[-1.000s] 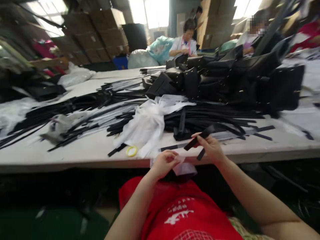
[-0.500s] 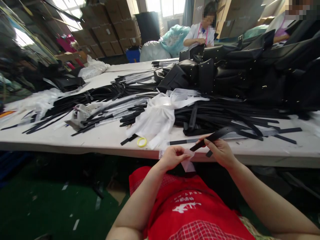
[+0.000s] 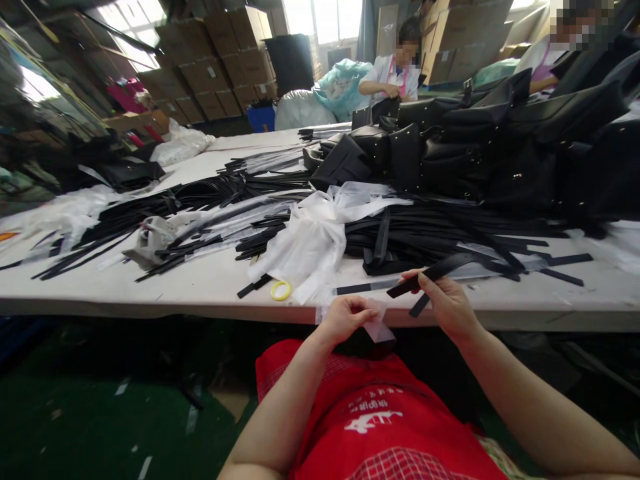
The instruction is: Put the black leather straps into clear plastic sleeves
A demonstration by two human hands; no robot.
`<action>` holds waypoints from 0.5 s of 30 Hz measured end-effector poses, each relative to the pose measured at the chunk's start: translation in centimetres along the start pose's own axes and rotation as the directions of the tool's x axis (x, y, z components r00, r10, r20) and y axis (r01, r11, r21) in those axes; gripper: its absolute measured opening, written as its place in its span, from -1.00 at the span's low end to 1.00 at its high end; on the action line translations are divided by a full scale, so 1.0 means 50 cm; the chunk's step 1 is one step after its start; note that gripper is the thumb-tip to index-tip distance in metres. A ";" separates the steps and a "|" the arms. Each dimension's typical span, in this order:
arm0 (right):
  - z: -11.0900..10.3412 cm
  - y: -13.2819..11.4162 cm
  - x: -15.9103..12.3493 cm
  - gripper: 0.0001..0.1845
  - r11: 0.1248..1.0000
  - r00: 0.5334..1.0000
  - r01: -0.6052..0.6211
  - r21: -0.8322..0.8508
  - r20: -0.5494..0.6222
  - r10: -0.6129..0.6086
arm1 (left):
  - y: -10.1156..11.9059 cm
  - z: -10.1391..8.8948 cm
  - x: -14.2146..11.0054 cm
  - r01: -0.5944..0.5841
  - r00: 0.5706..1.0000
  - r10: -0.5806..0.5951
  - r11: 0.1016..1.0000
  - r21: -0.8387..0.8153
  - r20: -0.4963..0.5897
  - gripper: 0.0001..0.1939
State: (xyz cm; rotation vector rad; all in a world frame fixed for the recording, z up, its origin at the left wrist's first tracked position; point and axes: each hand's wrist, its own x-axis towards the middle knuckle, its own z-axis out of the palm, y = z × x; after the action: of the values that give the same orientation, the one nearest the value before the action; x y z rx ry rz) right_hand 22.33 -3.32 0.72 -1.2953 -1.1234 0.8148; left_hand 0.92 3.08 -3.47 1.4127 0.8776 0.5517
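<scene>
Between the thumb and fingers of my left hand (image 3: pixel 349 319) is a piece of thin white translucent wrapping (image 3: pixel 379 327), hanging over the table's front edge. My right hand (image 3: pixel 447 301) is closed on a black leather strap (image 3: pixel 435 270), whose end points left toward the wrapping, a small gap apart. A second dark strap end (image 3: pixel 419 305) slants down below that hand. Behind both hands lies a pile of black straps (image 3: pixel 430 233), partly covered by crumpled white wrapping sheets (image 3: pixel 320 233). A yellow tape ring (image 3: pixel 281 290) rests left of my left hand.
Black leather bags (image 3: pixel 480 147) are heaped at the back right of the white table (image 3: pixel 200 293). More strap bundles (image 3: pixel 210 190) and a crumpled grey-white bag (image 3: pixel 155 240) lie on the left. A co-worker (image 3: pixel 393 80) handles something black across the table; another person is at far right.
The strap end in my right hand has moved slightly right, away from the white wrapping, which my left hand still holds. The camera view has shifted a little.
</scene>
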 end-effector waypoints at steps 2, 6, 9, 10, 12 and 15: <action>-0.001 -0.006 0.000 -0.64 1.000 1.000 0.012 0.014 0.020 -0.013 | 0.004 -0.002 -0.001 -0.001 1.000 0.001 1.000 -0.010 0.004 -0.71; 0.010 -0.008 -0.006 -0.63 1.000 0.997 0.001 -0.005 0.072 -0.001 | 0.011 0.002 -0.003 -0.010 1.000 0.010 1.000 0.008 0.005 -0.71; 0.014 -0.006 -0.007 -0.60 0.999 0.996 -0.008 -0.033 0.091 0.011 | 0.015 0.002 -0.005 -0.007 1.000 0.007 0.999 -0.033 0.019 -0.69; 0.014 -0.006 -0.006 -0.59 0.999 0.995 -0.012 -0.037 0.101 0.016 | 0.016 0.001 -0.006 -0.008 1.000 0.009 0.999 -0.046 0.023 -0.69; 0.016 -0.005 -0.003 -0.57 0.999 0.993 -0.025 -0.039 0.118 0.030 | 0.018 -0.001 -0.007 -0.013 0.999 0.015 0.998 -0.061 0.029 -0.68; 0.029 0.002 -0.010 -0.56 0.997 0.989 -0.055 -0.052 0.136 0.062 | 0.022 -0.001 -0.004 -0.013 0.999 0.019 0.994 -0.112 0.045 -0.68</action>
State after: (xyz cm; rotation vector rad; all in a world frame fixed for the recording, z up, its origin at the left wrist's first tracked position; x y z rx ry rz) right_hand 20.82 -3.31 0.42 -1.3335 -1.2255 0.9373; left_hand 0.96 3.05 -2.33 1.3265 0.7873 0.5696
